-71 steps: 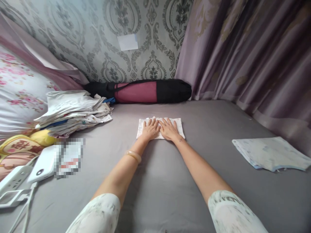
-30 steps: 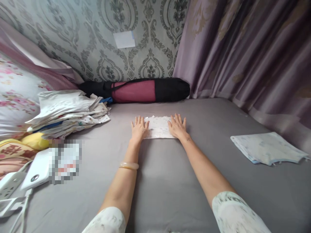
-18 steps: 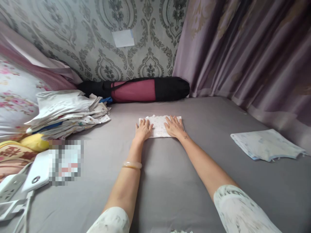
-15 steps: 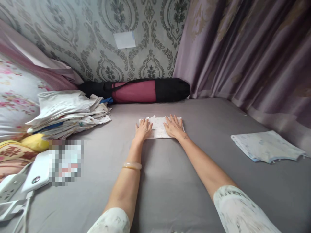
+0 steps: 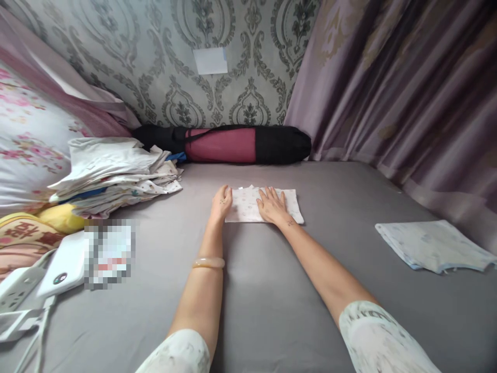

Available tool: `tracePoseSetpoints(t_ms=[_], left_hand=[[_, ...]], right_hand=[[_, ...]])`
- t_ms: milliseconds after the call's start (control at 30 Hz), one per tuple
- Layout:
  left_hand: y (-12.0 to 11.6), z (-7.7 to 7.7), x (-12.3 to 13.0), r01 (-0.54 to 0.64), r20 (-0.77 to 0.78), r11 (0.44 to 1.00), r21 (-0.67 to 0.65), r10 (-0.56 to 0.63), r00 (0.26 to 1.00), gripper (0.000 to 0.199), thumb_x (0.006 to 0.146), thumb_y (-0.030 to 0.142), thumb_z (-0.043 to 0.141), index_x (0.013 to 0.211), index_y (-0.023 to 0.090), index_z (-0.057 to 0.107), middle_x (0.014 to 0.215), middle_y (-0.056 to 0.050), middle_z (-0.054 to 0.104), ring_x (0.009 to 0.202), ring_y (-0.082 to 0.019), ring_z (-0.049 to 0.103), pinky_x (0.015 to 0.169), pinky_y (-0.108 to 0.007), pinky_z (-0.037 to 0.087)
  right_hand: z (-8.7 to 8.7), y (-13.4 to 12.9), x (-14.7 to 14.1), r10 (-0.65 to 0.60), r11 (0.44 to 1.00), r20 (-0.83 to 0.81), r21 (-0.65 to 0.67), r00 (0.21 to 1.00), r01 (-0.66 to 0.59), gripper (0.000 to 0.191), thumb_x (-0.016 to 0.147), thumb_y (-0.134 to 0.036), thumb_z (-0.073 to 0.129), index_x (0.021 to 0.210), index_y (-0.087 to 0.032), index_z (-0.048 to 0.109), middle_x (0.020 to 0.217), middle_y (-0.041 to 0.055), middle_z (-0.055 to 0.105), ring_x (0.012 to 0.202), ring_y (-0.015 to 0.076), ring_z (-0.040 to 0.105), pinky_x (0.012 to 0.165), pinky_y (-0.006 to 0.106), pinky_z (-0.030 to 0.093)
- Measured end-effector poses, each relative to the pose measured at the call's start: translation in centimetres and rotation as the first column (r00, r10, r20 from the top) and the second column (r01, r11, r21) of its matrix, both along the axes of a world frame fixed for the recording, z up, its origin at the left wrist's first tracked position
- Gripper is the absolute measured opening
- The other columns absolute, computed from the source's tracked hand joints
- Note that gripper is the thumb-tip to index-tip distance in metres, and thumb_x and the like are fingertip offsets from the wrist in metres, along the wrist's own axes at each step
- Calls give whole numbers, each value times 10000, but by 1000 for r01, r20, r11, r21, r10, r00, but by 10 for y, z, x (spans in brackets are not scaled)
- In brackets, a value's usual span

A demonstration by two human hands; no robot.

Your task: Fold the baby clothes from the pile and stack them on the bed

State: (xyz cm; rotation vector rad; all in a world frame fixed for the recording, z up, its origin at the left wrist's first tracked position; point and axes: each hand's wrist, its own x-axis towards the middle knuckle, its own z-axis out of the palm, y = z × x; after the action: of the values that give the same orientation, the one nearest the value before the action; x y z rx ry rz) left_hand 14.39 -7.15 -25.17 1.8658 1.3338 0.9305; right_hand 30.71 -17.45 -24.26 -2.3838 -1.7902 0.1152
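Note:
A folded white garment (image 5: 244, 205) with a faint pinkish print lies flat on the grey bed sheet (image 5: 267, 290), a small ruffled bit showing at its far edge. My right hand (image 5: 272, 205) rests palm down on its right half, fingers spread and stretched out. At the garment's left edge is my left hand (image 5: 221, 202), turned on its side with the fingers together and closed on that edge; its fingertips are partly hidden. A pale bangle (image 5: 208, 262) circles my left forearm.
On the left stands a pile of folded clothes (image 5: 112, 176), with a white power bank (image 5: 64, 264) and a power strip (image 5: 19, 285) nearer me. Another folded pale garment (image 5: 435, 246) lies at right. A black and maroon long bag (image 5: 221, 145) lies along the wall.
My left hand has gone from lying flat on the garment to its left edge, turning sideways and closing. My right hand stays flat on top. The view has shifted slightly.

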Motion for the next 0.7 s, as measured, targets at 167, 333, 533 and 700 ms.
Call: tracePoseSetpoints(t_ms=[167,333,533,700], left_hand=[[6,-5,-7,-130,103,992,3,129,986,344,894,252,466,1134,101,660,1118,-181,703,1087,-262,652,970,-369,477],[11,-10,-9,-175,153,984,-22,176,972,291,870,230,475,1045,124,682,1070,-158,715,1056,-247,662,954,-355,484],[15,-14,-9,-162,196,984,-75,174,965,286,859,241,472,1021,135,683,1039,-145,720,1016,-239,672,933,-355,494],[15,-16,-11,-169,206,981,-91,185,961,313,860,255,459,1042,126,679,1035,-150,718,996,-229,676,918,-343,498]], right_hand=[[-1,17,-21,88,996,-37,8,995,-88,600,1004,-398,215,1539,-133,285,1618,78,203,1488,254,136,1191,509,75],[-10,22,-22,78,997,-21,-12,997,-78,606,1004,-400,204,1544,-132,267,1622,64,186,1491,242,123,1195,491,53],[-1,28,-27,61,997,-51,-35,997,-63,608,1004,-401,194,1535,-118,282,1624,88,178,1494,247,100,1190,501,33],[-2,41,-39,50,998,-67,-23,996,-52,632,1002,-395,191,1524,-47,274,1609,133,216,1489,245,126,1192,472,51]])
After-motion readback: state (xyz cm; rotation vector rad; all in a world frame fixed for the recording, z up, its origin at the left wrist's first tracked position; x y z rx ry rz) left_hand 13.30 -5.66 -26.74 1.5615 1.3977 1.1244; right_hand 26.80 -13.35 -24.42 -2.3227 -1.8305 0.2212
